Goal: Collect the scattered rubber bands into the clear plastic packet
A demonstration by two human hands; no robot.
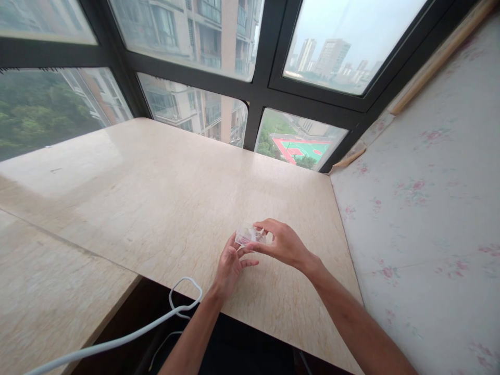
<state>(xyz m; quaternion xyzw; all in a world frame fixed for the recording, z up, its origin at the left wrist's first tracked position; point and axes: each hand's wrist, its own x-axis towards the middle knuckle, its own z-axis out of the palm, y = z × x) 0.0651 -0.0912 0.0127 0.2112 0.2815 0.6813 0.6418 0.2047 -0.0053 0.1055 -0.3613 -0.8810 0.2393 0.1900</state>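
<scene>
My left grip and right grip both pinch a small clear packet, held just above the beige stone surface. A white cable loops at the surface's near edge, beside my left forearm.

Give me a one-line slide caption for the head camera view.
Both hands, left and right, hold a small clear packet above a beige stone counter beside high-rise windows.
</scene>
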